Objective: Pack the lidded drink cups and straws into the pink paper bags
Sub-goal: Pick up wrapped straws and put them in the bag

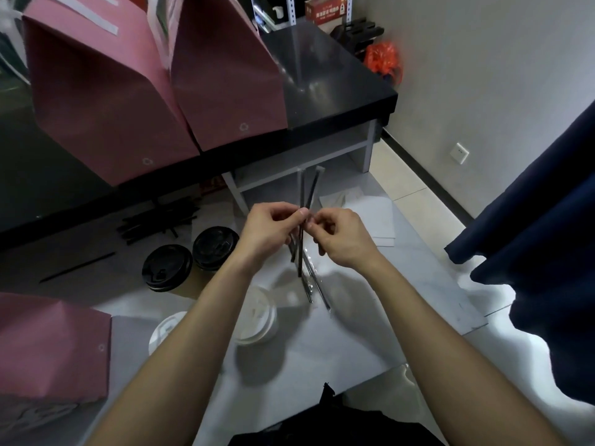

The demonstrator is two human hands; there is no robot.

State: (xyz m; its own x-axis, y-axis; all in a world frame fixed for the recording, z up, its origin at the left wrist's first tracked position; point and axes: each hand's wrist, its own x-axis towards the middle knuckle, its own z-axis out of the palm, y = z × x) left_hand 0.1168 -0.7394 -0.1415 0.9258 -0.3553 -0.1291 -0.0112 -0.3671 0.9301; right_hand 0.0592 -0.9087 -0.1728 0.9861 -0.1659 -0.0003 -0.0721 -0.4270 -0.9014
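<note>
Left hand (267, 230) and right hand (338, 236) together pinch upright straws (302, 239); pink bags (161, 91) up-left, left hand nearer.

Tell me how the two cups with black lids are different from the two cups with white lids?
The black-lidded cups have dark lids, while the white-lidded cups have pale lids. The black-lidded cups stand touching each other, farther from the person; the white-lidded cups stand apart and nearer, partly hidden under the left arm. A tan side shows on a black-lidded cup; the white-lidded cups' sides are hidden. All four stand upright with round lids on.
</note>
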